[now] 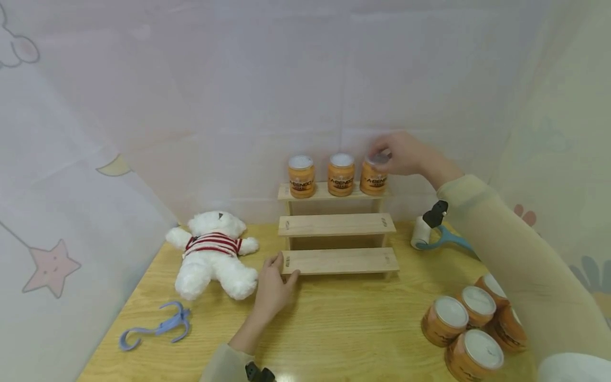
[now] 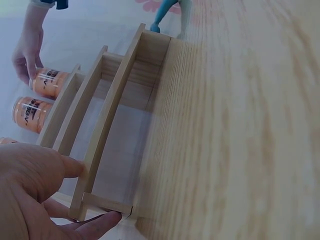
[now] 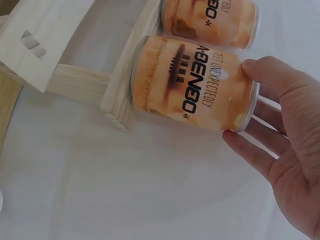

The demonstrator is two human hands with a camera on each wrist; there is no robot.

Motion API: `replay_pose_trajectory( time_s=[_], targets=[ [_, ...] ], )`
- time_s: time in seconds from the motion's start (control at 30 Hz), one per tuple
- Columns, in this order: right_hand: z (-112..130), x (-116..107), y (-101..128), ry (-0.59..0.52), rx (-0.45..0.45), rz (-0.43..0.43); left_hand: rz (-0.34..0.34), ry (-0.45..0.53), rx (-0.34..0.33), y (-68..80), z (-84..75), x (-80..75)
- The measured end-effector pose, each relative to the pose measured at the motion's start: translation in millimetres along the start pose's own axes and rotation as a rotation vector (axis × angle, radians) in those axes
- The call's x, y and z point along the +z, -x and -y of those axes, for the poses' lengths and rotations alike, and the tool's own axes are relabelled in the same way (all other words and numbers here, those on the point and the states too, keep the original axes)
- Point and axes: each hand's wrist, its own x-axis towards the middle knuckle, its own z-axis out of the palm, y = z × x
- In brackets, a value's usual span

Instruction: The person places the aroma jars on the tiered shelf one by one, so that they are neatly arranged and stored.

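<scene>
A three-step wooden shelf (image 1: 338, 261) stands against the back wall. Three orange cans with silver lids are lined up on its top step: a left can (image 1: 302, 178), a middle can (image 1: 341, 175) and a right can (image 3: 192, 85). My right hand (image 1: 403, 154) holds the right can near its lid, thumb on one side and fingers on the other, while the can sits upright at the step's right end. Down at the lowest step, my left hand (image 1: 274, 289) grips the left end, with the thumb on the front edge (image 2: 75, 167) in the left wrist view.
Several more orange cans (image 1: 451, 313) cluster at the table's right, partly behind my right sleeve. A white plush bear (image 1: 210, 254) in a striped shirt lies left of the shelf. Nearer me is a blue-purple hook-shaped object (image 1: 164, 324). Right of the shelf lies a lint roller (image 1: 421, 233) with a blue handle.
</scene>
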Motion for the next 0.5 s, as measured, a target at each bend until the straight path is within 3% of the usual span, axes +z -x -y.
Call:
replay_pose_trajectory(
  time_s=[0.23,0.5],
  targets=[
    [-2,6,4,0.009,-0.009,-0.047,-0.007,-0.001,0.003,0.7,-0.6,0.3],
    [7,-11,26,0.051,-0.047,-0.057,-0.005,-0.012,-0.006,0.0,-1.9,-1.1]
  ],
)
